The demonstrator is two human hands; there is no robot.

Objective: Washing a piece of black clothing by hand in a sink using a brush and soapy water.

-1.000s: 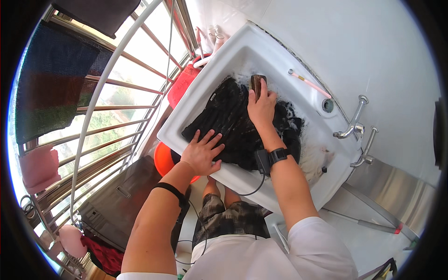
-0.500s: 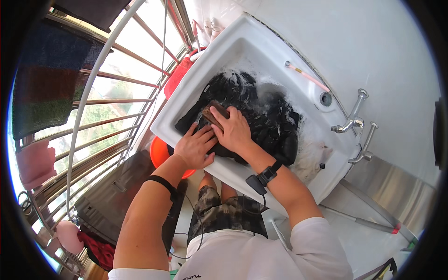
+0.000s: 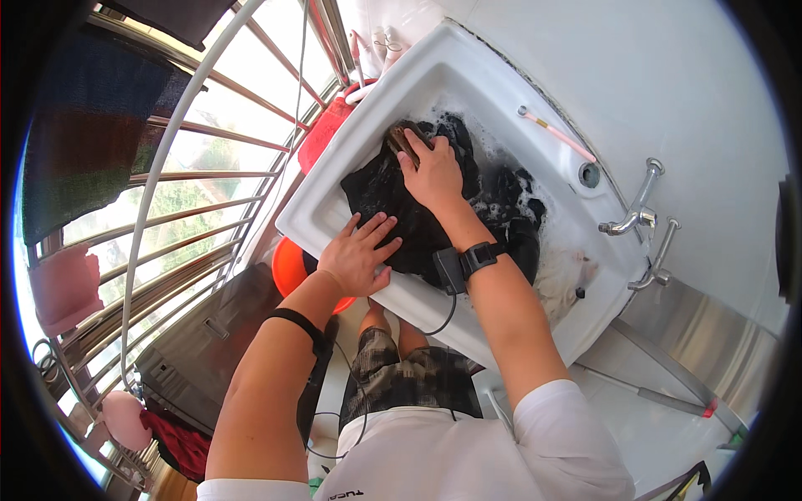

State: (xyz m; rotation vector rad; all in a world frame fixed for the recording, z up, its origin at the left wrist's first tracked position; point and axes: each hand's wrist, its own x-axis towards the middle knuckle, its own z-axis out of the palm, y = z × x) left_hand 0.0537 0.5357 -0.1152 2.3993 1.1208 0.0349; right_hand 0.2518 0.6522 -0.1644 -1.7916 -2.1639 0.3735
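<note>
A wet black garment [image 3: 393,204] lies spread in a white sink [image 3: 313,213] among suds. My right hand [image 3: 435,171] grips a brown scrubbing brush [image 3: 404,147] and presses it on the far left part of the cloth. The brush's underside is hidden. Closer to me, my left hand [image 3: 357,255] rests flat with spread fingers on the garment's near edge, by the sink's front rim. Light-coloured cloth [image 3: 561,284] sits in the soapy water at the sink's right side.
Two metal taps [image 3: 639,209] stick out from the wall at the right. A pink-handled toothbrush [image 3: 555,135] lies on the sink's back ledge. Below the left rim stands an orange basin [image 3: 288,265]. Metal window bars [image 3: 200,176] and hanging cloths fill the left side.
My right hand has pushed the brush away from me, up the garment. The left hand stays near the front rim, its fingers now more spread. The cloth lies flatter and further back.
</note>
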